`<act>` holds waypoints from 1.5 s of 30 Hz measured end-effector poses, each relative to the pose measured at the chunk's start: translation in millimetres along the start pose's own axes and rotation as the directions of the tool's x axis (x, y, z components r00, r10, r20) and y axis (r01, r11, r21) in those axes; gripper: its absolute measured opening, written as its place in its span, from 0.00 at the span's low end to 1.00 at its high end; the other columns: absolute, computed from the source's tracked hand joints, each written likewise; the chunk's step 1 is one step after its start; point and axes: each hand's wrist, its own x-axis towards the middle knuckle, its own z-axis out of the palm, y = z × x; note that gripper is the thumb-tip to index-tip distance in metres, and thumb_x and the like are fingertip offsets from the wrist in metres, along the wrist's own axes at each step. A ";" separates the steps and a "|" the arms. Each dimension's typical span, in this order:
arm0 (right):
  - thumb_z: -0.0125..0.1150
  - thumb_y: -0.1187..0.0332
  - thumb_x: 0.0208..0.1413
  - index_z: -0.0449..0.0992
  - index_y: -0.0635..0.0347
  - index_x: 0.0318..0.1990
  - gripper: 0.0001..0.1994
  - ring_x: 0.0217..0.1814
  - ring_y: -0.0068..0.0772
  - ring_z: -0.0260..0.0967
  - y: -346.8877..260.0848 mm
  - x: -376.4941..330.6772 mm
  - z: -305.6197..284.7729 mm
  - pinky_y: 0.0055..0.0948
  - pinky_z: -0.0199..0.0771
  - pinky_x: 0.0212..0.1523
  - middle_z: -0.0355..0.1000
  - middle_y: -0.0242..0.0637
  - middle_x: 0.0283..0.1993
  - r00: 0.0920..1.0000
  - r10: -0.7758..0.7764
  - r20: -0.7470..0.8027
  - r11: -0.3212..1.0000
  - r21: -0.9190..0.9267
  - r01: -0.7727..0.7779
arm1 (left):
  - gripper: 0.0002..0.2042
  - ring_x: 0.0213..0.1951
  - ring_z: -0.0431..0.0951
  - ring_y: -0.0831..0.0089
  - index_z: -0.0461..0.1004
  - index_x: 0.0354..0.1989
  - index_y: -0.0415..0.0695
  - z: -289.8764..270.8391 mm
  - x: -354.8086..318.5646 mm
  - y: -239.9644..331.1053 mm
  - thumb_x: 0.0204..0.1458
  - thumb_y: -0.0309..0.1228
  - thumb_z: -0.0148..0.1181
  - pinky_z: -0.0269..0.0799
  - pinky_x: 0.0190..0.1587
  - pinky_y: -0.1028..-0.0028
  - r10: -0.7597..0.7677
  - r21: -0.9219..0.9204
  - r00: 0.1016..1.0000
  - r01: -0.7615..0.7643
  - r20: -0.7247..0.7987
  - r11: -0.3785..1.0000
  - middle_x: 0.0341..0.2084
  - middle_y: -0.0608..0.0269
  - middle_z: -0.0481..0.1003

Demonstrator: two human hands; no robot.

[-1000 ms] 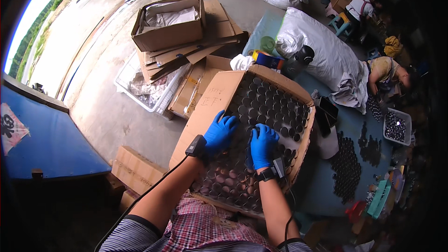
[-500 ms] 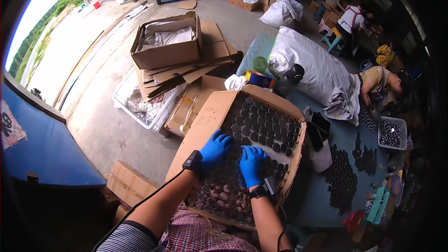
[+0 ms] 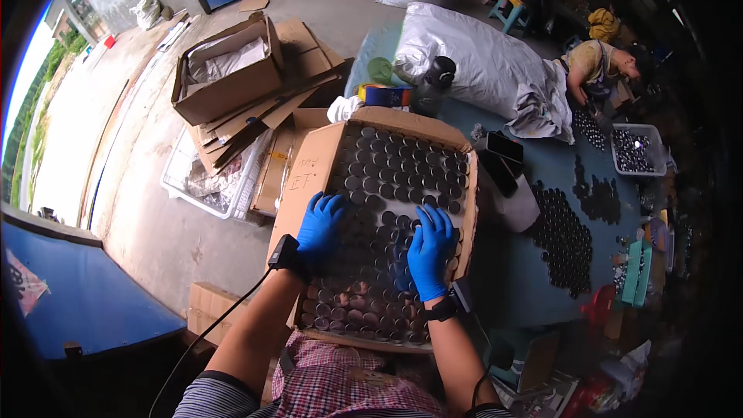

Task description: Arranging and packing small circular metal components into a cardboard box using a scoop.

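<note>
An open cardboard box (image 3: pixel 308 174) sits in front of me, filled with rows of dark round caps (image 3: pixel 406 162). My left hand (image 3: pixel 319 226), in a blue glove, rests over the caps along the box's left side with its fingers stretched out. Near the right wall, my right hand (image 3: pixel 430 254), also gloved in blue, has its fingers extended and a little apart. Nothing shows in either hand. Between them a gap in the rows exposes a pale layer; some caps are hidden beneath my palms.
On the blue-green table (image 3: pixel 495 279) to the right lie dark caps in groups (image 3: pixel 559 240), a phone (image 3: pixel 503 149) and a big white sack (image 3: pixel 480 58). A co-worker (image 3: pixel 600 66) bends beside a clear tub (image 3: pixel 638 149). Left stand a carton (image 3: pixel 224 81) and white crate (image 3: pixel 205 190).
My hands have moved apart, the left toward the box's left side and the right toward its right wall. The whole view has shifted and turned slightly.
</note>
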 end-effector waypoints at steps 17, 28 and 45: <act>0.61 0.73 0.51 0.66 0.63 0.58 0.25 0.57 0.56 0.64 398.4 -196.8 -165.6 0.47 0.64 0.57 0.67 0.51 0.56 0.635 0.597 -0.489 0.625 -0.212 -0.751 | 0.20 0.56 0.71 0.49 0.70 0.55 0.39 98.1 143.8 316.3 0.52 0.24 0.60 0.67 0.58 0.63 0.159 -0.648 0.933 0.095 0.322 0.755 0.51 0.47 0.71; 0.72 0.55 0.44 0.69 0.56 0.52 0.29 0.51 0.47 0.65 528.1 -193.0 -215.0 0.41 0.68 0.51 0.66 0.44 0.51 0.630 0.731 -0.262 0.535 -0.355 -0.767 | 0.20 0.51 0.76 0.54 0.70 0.57 0.43 278.9 162.4 434.2 0.56 0.33 0.60 0.71 0.53 0.63 0.277 -0.507 0.515 0.381 0.811 0.774 0.50 0.49 0.74; 0.65 0.48 0.50 0.72 0.54 0.42 0.21 0.42 0.46 0.68 532.3 -152.8 -198.2 0.41 0.69 0.41 0.69 0.40 0.42 0.747 0.636 -0.195 0.712 -0.224 -0.665 | 0.28 0.44 0.73 0.49 0.60 0.61 0.43 423.4 193.3 502.7 0.49 0.26 0.59 0.69 0.45 0.55 0.164 -0.197 0.724 -0.039 0.670 0.980 0.49 0.48 0.67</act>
